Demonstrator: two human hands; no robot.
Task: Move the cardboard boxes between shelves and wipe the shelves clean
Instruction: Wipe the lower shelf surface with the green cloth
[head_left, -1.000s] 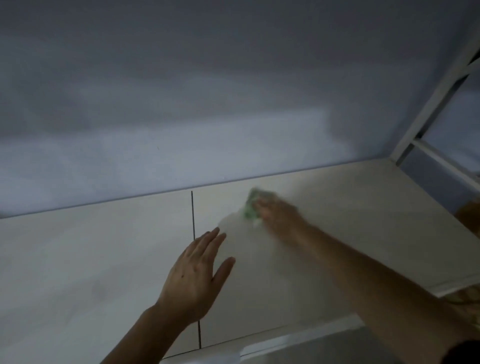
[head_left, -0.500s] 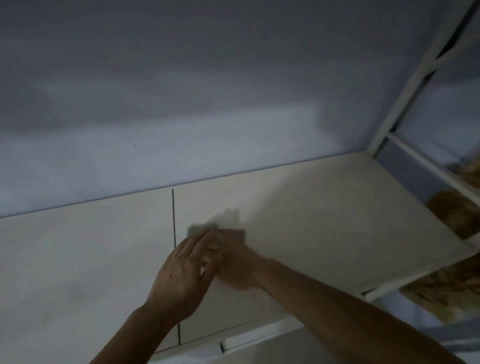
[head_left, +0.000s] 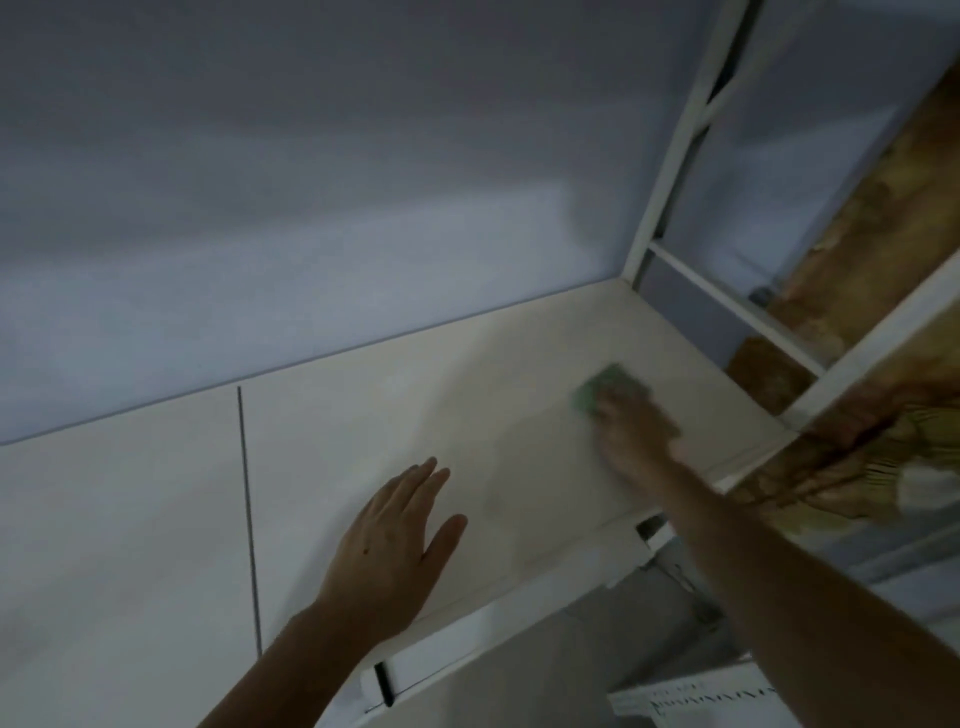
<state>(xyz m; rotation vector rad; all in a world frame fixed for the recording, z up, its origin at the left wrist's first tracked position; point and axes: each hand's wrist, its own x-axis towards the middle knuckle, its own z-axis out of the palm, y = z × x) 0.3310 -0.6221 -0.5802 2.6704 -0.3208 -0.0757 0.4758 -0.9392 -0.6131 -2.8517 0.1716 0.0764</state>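
Pale shelf board (head_left: 156, 519) lies bare of boxes, mid-wipe: right hand (head_left: 631, 434) presses a green cloth (head_left: 605, 389) near its right end, left hand (head_left: 387, 545) rests flat, fingers straight.

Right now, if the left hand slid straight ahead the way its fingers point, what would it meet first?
Probably just bare shelf until the back wall; the left hand points up-right, passing left of the cloth.

Two bare forearms without sleeves, watch or rings, left hand (head_left: 387, 545) slender with long fingers and a small dark mole on its back, right hand (head_left: 631, 434) blurred, its details were indistinct, right forearm long and lean.
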